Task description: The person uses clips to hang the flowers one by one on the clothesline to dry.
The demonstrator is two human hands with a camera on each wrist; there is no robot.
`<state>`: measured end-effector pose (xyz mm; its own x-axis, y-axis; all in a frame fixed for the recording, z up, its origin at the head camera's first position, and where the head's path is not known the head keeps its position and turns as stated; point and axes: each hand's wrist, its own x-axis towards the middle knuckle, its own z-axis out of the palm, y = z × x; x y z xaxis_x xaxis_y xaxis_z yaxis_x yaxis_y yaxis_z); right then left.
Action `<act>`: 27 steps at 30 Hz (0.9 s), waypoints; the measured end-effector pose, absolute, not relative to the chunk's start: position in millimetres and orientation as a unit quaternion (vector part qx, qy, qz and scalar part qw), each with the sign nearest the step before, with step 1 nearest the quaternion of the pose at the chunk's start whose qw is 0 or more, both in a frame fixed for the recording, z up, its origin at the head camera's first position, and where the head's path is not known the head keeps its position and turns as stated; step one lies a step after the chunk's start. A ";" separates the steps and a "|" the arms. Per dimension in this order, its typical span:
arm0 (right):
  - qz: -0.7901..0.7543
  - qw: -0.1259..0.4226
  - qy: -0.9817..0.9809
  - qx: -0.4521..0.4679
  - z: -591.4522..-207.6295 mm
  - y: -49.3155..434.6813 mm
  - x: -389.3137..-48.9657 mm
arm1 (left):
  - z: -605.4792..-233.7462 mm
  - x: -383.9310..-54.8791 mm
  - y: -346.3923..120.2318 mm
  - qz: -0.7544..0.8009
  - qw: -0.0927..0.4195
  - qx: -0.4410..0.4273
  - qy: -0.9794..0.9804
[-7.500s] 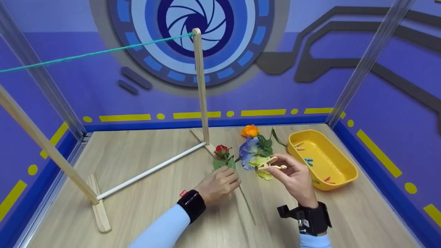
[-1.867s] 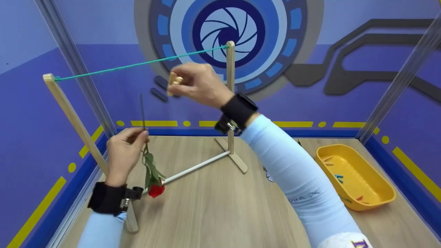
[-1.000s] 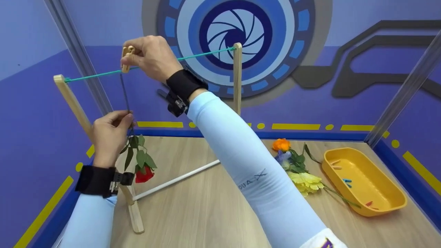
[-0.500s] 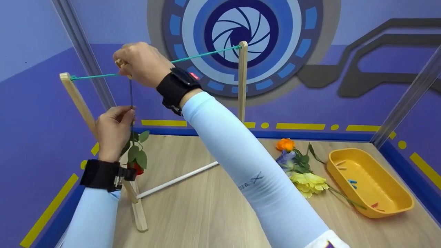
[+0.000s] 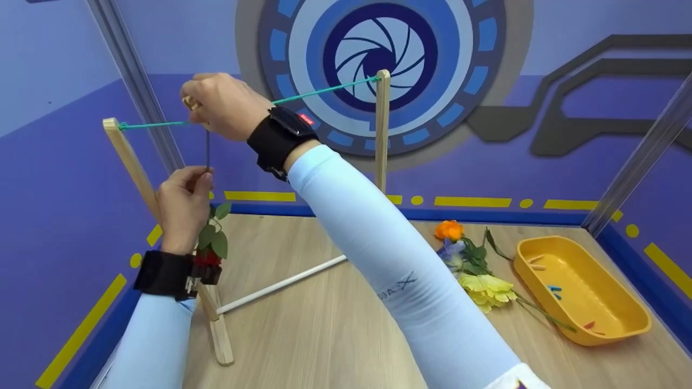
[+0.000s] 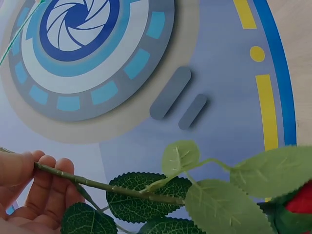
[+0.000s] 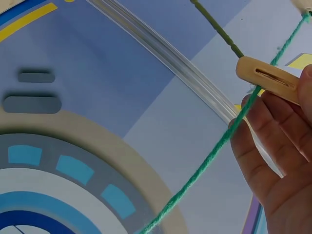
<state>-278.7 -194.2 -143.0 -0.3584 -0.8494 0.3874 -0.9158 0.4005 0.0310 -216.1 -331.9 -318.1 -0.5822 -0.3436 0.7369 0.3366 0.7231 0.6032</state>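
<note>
My left hand [image 5: 183, 205] pinches the stem of an artificial red rose [image 5: 207, 259], which hangs head down beside the left post. In the left wrist view the rose stem [image 6: 122, 190] runs between thumb and fingers, with leaves to the right. My right hand [image 5: 224, 105] grips a wooden clothespin [image 7: 265, 78] at the green string [image 5: 324, 91]. In the right wrist view the clothespin lies across the string, and the stem's end meets its tip. Whether the pin has clamped both cannot be made out.
The string spans two wooden posts [image 5: 382, 129] joined low down by a white rod [image 5: 284, 283]. Orange, blue and yellow artificial flowers [image 5: 486, 290] lie on the table at right. Beside them is a yellow tub [image 5: 584, 292] holding several small clothespins.
The rose was lifted from the table and turned head down. The right hand carried the clothespin up to the string. Over the last half second both hands have hardly moved.
</note>
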 end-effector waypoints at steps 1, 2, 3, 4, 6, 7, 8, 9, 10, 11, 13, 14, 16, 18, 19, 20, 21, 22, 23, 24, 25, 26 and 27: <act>0.096 0.172 -0.818 0.540 -143.5 -194.4 -278.9 | -318.4 -216.4 -331.9 -0.371 0.458 0.006 -0.808; 0.097 0.170 -0.818 0.541 -143.8 -194.6 -279.2 | -318.5 -216.5 -331.8 -0.369 0.459 0.009 -0.808; 0.100 0.166 -0.819 0.541 -144.1 -194.8 -279.4 | -318.4 -216.6 -331.7 -0.368 0.459 0.011 -0.809; 0.106 0.161 -0.820 0.539 -144.2 -194.8 -279.5 | -318.3 -216.7 -331.5 -0.366 0.460 0.014 -0.809; 0.120 0.148 -0.822 0.537 -144.2 -194.8 -280.0 | -317.8 -216.5 -331.1 -0.363 0.460 0.016 -0.810; 0.129 0.142 -0.823 0.536 -144.1 -194.6 -280.2 | -317.4 -216.1 -330.8 -0.363 0.459 0.017 -0.811; 0.138 0.135 -0.823 0.534 -144.2 -194.3 -280.3 | -317.1 -215.9 -330.7 -0.363 0.457 0.017 -0.812; 0.146 0.130 -0.824 0.532 -144.2 -194.0 -280.4 | -316.8 -215.5 -330.6 -0.366 0.454 0.017 -0.812; 0.154 0.126 -0.823 0.532 -144.4 -193.7 -280.6 | -316.4 -214.9 -330.4 -0.369 0.449 0.018 -0.813; 0.159 0.124 -0.823 0.531 -144.7 -193.2 -280.8 | -316.1 -214.3 -330.3 -0.372 0.444 0.018 -0.815; 0.166 0.124 -0.822 0.530 -145.6 -192.4 -281.1 | -315.3 -213.2 -330.8 -0.378 0.429 0.019 -0.820; 0.168 0.125 -0.822 0.530 -146.0 -192.3 -281.1 | -314.8 -212.5 -331.2 -0.381 0.421 0.019 -0.823; 0.166 0.126 -0.823 0.528 -146.8 -191.8 -281.3 | -314.2 -211.7 -331.9 -0.386 0.405 0.019 -0.829; 0.165 0.124 -0.825 0.525 -147.6 -191.4 -281.5 | -313.9 -211.3 -332.4 -0.389 0.393 0.018 -0.833; 0.165 0.122 -0.826 0.525 -147.9 -191.3 -281.4 | -313.9 -210.9 -332.4 -0.391 0.388 0.017 -0.834; 0.165 0.121 -0.826 0.525 -148.1 -191.3 -281.4 | -314.0 -210.8 -332.8 -0.395 0.381 0.016 -0.836; 0.165 0.119 -0.826 0.526 -148.2 -191.3 -281.3 | -314.1 -210.7 -333.3 -0.399 0.374 0.016 -0.837; 0.165 0.118 -0.825 0.527 -148.4 -191.2 -281.2 | -314.0 -210.5 -333.7 -0.404 0.367 0.015 -0.838; 0.166 0.119 -0.824 0.528 -148.5 -191.0 -281.2 | -313.8 -210.2 -334.0 -0.408 0.359 0.015 -0.839; 0.166 0.120 -0.823 0.529 -148.6 -190.6 -281.2 | -313.5 -210.4 -334.6 -0.411 0.350 0.017 -0.842; 0.166 0.122 -0.822 0.531 -148.7 -190.1 -281.4 | -313.2 -210.1 -335.1 -0.416 0.337 0.018 -0.844; 0.167 0.125 -0.820 0.533 -148.9 -189.5 -281.6 | -312.7 -209.7 -335.6 -0.420 0.325 0.018 -0.847; 0.169 0.126 -0.818 0.535 -149.1 -188.6 -281.8 | -312.2 -209.3 -336.1 -0.422 0.314 0.018 -0.850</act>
<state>-281.8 -188.6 -149.1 -0.3958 -0.8323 0.3880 -0.9179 0.3706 -0.1415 -209.3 -336.1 -312.2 -0.8017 -0.2963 0.5191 0.2348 0.6426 0.7293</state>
